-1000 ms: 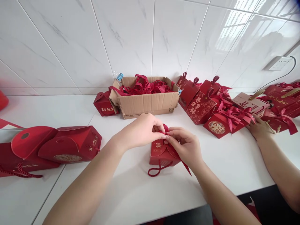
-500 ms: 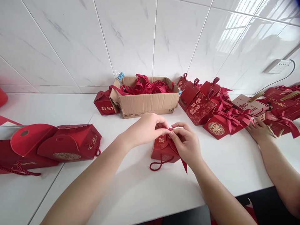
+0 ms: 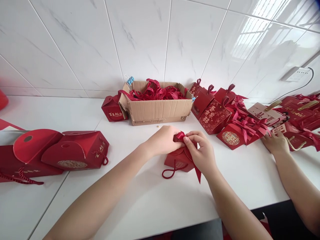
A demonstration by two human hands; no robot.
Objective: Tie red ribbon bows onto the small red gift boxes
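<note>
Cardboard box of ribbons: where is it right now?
In the head view, the cardboard box stands near the tiled wall, beyond the person's two hands, with a small red box beside its left end.

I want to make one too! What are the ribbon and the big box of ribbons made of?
The ribbon looks like shiny satin cloth: it gleams and folds softly. The big box seems plain, dull cardboard, brown with creased sides.
</note>
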